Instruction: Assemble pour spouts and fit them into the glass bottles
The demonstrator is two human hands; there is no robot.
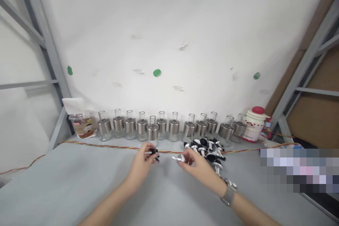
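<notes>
Our left hand (143, 162) pinches a black stopper (154, 153), our right hand (196, 164) a silver spout (178, 158), brought together; spare spouts (209, 148) lie just beyond it.

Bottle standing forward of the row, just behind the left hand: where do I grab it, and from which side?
Probably best to grip the forward bottle around its steel band, coming from the front. It stands upright, neighbours flank it closely, and its narrow clear neck looks a weaker hold. The left hand already pinches a small black part.
</notes>
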